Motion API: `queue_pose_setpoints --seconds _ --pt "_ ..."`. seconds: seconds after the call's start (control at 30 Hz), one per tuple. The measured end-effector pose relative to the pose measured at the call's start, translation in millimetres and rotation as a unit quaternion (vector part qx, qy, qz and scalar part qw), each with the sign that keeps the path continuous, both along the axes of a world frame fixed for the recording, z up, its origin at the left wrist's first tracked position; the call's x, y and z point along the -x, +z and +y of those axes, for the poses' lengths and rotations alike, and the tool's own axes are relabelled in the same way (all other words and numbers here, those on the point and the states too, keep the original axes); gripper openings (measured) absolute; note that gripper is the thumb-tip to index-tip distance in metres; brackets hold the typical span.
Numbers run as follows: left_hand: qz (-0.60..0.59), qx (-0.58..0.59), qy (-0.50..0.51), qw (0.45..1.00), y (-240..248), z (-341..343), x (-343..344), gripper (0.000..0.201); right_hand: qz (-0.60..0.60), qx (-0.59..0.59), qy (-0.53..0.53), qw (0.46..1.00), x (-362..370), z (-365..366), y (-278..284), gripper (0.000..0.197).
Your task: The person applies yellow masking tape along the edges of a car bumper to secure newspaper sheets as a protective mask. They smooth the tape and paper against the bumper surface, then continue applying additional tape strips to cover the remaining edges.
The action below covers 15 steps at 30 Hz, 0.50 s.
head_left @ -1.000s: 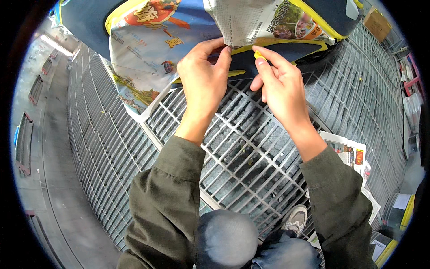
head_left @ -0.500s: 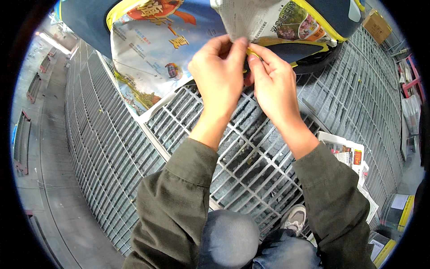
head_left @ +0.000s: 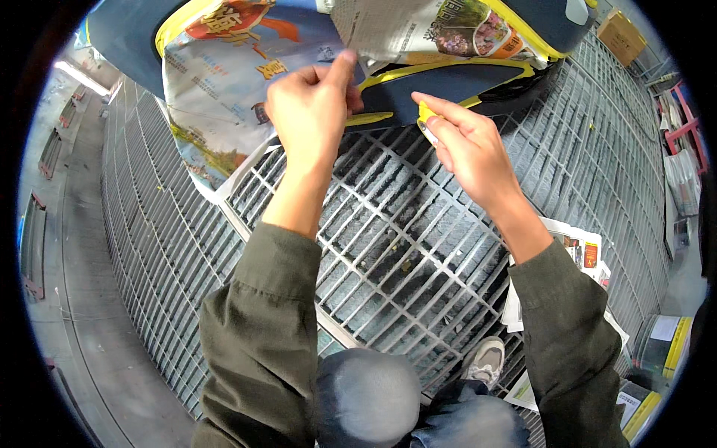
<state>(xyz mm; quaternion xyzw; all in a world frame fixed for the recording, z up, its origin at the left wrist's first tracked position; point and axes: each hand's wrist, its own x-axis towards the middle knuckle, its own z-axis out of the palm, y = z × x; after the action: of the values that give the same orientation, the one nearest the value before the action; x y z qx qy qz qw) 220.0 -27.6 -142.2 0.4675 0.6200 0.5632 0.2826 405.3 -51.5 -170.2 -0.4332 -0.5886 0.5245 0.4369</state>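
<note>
Metal grating [head_left: 388, 224] spread wide below, and across its far side stretched the big blue panel [head_left: 444, 91]! Newspaper [head_left: 213, 112] covered much of its face (pictures, print and all), yellow tape [head_left: 523, 31] edging it. Then the left hand [head_left: 308, 112], over the spot where two sheets met: thumb out straight, fingers curled, though whether they gripped paper I couldn't tell. And the right hand [head_left: 472, 153], before the panel's bare lower part: thumb and forefinger nearly together, pinching a small yellow piece [head_left: 426, 114], other fingers loosely bent!
</note>
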Motion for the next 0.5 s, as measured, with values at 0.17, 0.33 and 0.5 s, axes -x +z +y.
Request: queue_pose_setpoints --seconds 0.17,0.33,0.5 --pt "-0.071 0.122 -0.290 0.947 -22.9 -27.7 -10.2 0.032 -0.153 -0.081 0.024 0.985 -10.6 -9.0 3.4 0.046" --pt "-0.100 0.111 -0.336 0.930 -32.9 -20.3 -3.8 0.022 -0.253 -0.186 0.067 0.947 -16.4 -4.0 7.8 0.040" --pt "-0.008 -0.002 -0.182 0.983 -23.7 -19.9 -4.9 0.016 -0.386 -0.349 0.018 0.854 -39.0 8.4 25.3 0.030"
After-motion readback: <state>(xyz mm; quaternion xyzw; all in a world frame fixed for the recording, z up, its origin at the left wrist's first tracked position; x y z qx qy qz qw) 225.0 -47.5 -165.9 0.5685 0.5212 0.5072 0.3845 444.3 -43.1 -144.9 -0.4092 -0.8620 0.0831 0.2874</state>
